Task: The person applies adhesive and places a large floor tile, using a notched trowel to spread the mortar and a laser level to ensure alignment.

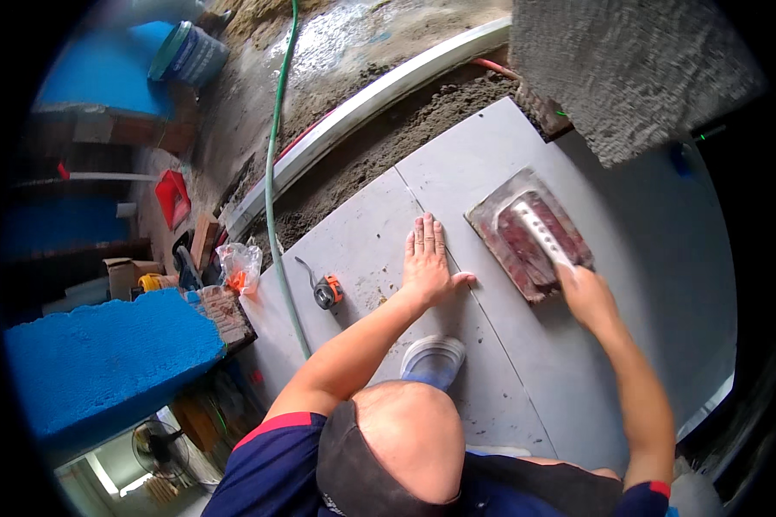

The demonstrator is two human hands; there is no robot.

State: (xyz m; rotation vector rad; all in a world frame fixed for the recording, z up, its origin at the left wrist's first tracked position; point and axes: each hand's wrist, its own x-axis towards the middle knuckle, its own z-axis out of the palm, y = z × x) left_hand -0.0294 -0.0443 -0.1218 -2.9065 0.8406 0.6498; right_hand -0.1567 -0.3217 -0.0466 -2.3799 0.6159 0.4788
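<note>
Grey floor tiles point(595, 379) lie under both hands, with a thin joint between them. My left hand point(426, 258) lies flat and open, palm down on the tile beside that joint, fingers pointing up the picture. My right hand point(585, 297) grips the white handle of a rectangular float point(513, 241) with a stained reddish-brown plate, resting on the right tile. An orange-and-black tape measure point(328, 291) lies left of my left hand. My foot in a pale shoe point(431, 351) is on the tile below that hand.
A green hose point(274, 198) crosses at the left. Mortar point(336, 207) and a white strip point(362, 108) border the tiles. A rough concrete block point(621, 69) stands upper right. At left are a bucket point(190, 53), red dustpan point(172, 198), plastic bag point(237, 263) and blue ledge point(112, 353).
</note>
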